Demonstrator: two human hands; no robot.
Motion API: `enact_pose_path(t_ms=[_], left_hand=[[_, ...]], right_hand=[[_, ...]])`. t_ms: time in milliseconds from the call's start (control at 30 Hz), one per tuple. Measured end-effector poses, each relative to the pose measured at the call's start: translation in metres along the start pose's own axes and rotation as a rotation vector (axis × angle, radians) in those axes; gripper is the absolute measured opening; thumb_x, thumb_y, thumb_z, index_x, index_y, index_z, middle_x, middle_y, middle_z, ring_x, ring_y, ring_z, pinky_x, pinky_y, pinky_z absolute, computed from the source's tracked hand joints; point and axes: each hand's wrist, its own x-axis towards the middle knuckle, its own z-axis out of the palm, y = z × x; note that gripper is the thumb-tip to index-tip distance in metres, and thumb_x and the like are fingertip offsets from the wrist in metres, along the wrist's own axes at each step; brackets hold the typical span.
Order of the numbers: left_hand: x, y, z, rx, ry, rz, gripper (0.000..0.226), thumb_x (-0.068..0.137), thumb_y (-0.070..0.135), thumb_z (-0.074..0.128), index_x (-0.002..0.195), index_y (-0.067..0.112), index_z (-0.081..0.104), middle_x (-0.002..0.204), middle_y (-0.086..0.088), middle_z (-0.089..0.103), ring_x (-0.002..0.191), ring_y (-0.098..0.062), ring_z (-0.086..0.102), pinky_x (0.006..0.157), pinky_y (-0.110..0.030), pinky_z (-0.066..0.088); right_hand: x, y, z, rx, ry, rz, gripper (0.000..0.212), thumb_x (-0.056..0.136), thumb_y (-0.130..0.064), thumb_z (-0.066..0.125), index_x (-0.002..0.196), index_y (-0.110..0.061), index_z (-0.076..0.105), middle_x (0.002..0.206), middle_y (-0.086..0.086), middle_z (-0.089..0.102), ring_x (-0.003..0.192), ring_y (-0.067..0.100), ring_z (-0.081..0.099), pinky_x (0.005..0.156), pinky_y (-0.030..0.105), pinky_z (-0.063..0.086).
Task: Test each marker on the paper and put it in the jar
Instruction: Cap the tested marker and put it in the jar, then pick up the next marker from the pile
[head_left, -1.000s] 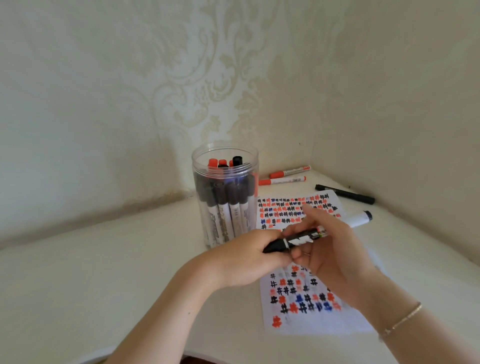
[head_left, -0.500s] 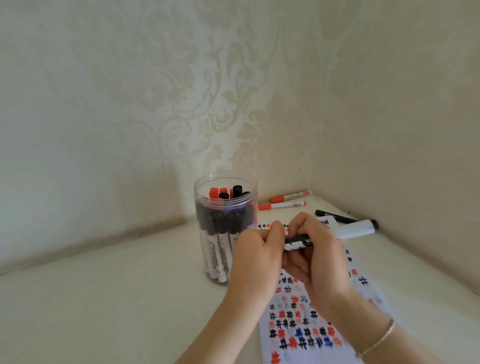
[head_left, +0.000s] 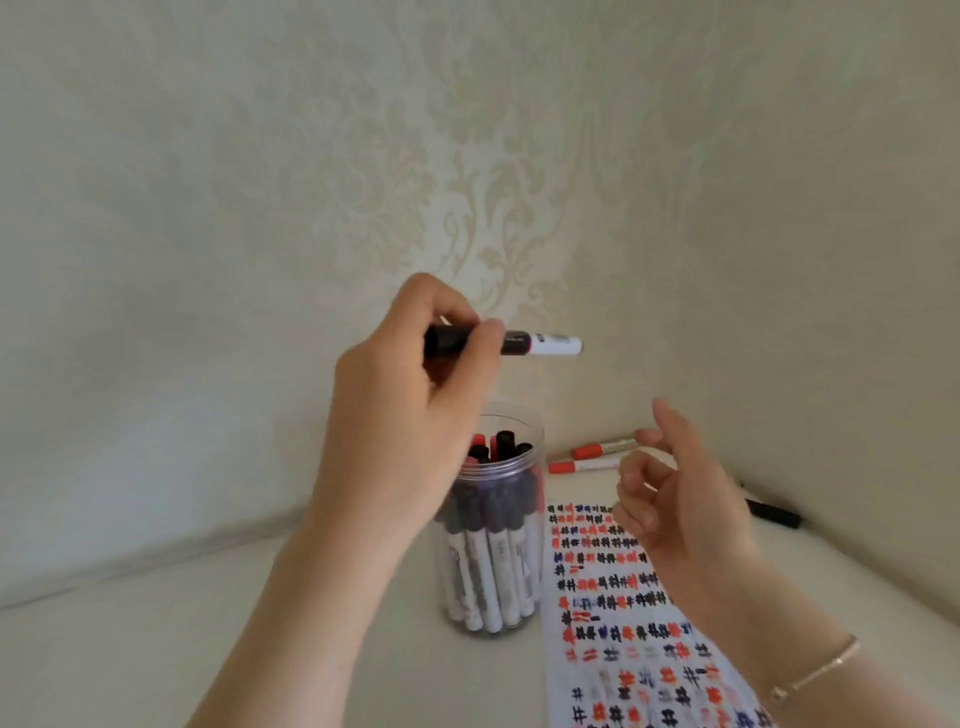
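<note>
Up near the middle of the frame, the left hand (head_left: 415, 374) pinches a black-capped marker (head_left: 511, 344) between thumb and curled fingers (head_left: 485, 338), holding it level above the jar (head_left: 491, 525). Its white barrel points toward the right. The clear jar stands on the worktop (head_left: 208, 639) at lower centre, packed with upright markers. Right of it lies the paper (head_left: 618, 613), covered in red, black and blue test marks. The right hand (head_left: 670, 499) hovers over the paper, fingers loosely curled, holding nothing. Two red markers (head_left: 592, 457) lie behind the paper, and a black marker (head_left: 774, 514) lies at the far right.
</note>
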Motion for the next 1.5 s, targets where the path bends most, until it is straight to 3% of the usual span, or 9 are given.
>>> enact_pose_path(t_ms=[200,367,467,633,767,900,1033,1233,1500], left_hand=[[0.031,-0.013,0.000,0.253,-0.020,-0.057,0.016,0.083,0.017,0.053,0.069,0.011,0.048,0.046,0.003,0.042,0.044,-0.015,0.037,0.042,-0.023,0.028],[0.041,-0.017,0.018,0.458,-0.260,-0.093,0.018,0.084,0.024,0.050,0.074,0.009,0.051,0.058,-0.007,0.053,0.053,-0.023,0.046,0.047,-0.031,0.032],[0.050,-0.019,0.023,0.528,-0.313,-0.079,0.018,0.087,0.025,0.048,0.079,0.009,0.051,0.065,-0.009,0.057,0.060,-0.025,0.051,0.049,-0.031,0.033],[0.057,-0.027,0.028,0.553,-0.396,-0.061,0.019,0.089,0.026,0.046,0.083,0.009,0.050,0.065,-0.010,0.056,0.055,-0.022,0.044,0.048,-0.030,0.030],[0.067,-0.027,0.031,0.496,-0.554,-0.058,0.018,0.091,0.027,0.046,0.085,0.010,0.049,0.066,-0.005,0.052,0.057,-0.020,0.043,0.051,-0.030,0.031],[0.075,-0.034,0.028,0.483,-0.523,-0.082,0.019,0.089,0.029,0.047,0.082,0.011,0.051,0.064,-0.004,0.051,0.054,-0.019,0.042,0.050,-0.029,0.030],[0.081,-0.037,0.017,0.489,-0.379,-0.070,0.018,0.086,0.027,0.050,0.077,0.011,0.052,0.057,-0.002,0.049,0.050,-0.019,0.042,0.048,-0.028,0.028],[0.080,-0.039,0.019,0.592,-0.304,0.012,0.016,0.086,0.028,0.048,0.079,0.013,0.050,0.055,0.000,0.050,0.051,-0.020,0.044,0.047,-0.029,0.028],[0.062,-0.048,0.008,0.368,-0.304,0.056,0.014,0.078,0.028,0.051,0.067,0.026,0.043,0.047,0.006,0.041,0.042,-0.012,0.034,0.045,-0.023,0.028]], right_hand=[[0.015,0.020,-0.010,-0.479,-0.003,-0.029,0.016,0.091,-0.015,0.060,0.106,-0.012,0.056,0.064,0.003,0.058,0.049,0.015,0.045,0.053,0.028,0.041],[0.022,0.027,0.008,-0.774,-0.341,-0.103,0.066,0.071,-0.011,0.075,0.126,-0.030,0.044,0.115,-0.007,0.057,0.106,0.008,0.055,0.078,0.021,0.045],[0.026,0.032,0.018,-0.745,-0.517,-0.080,0.089,0.057,-0.021,0.076,0.133,-0.039,0.035,0.123,-0.015,0.055,0.115,0.003,0.053,0.096,0.029,0.045],[0.034,0.038,0.022,-0.651,-0.567,-0.113,0.090,0.061,-0.007,0.075,0.132,-0.043,0.032,0.123,-0.010,0.056,0.111,0.006,0.057,0.075,0.014,0.050],[0.034,0.040,0.016,-0.682,-0.615,-0.139,0.093,0.059,-0.010,0.077,0.133,-0.044,0.032,0.122,-0.011,0.057,0.109,0.000,0.058,0.074,0.011,0.049],[0.057,0.030,0.022,-0.625,-0.496,-0.088,0.062,0.079,0.000,0.065,0.113,-0.047,0.044,0.130,-0.001,0.053,0.095,0.004,0.061,0.072,0.020,0.050],[0.061,-0.001,0.036,-0.909,-0.400,-0.375,0.023,0.093,-0.022,0.049,0.101,-0.034,0.067,0.114,-0.016,0.056,0.104,-0.005,0.051,0.084,0.013,0.039],[0.059,-0.020,0.081,-1.682,-0.511,-0.328,0.027,0.089,-0.024,0.050,0.109,-0.016,0.066,0.109,0.003,0.067,0.093,0.018,0.064,0.085,0.033,0.053],[0.034,-0.013,0.065,-1.498,-0.498,-0.433,0.016,0.092,-0.022,0.047,0.095,-0.021,0.063,0.090,-0.005,0.062,0.080,0.011,0.059,0.069,0.023,0.047]])
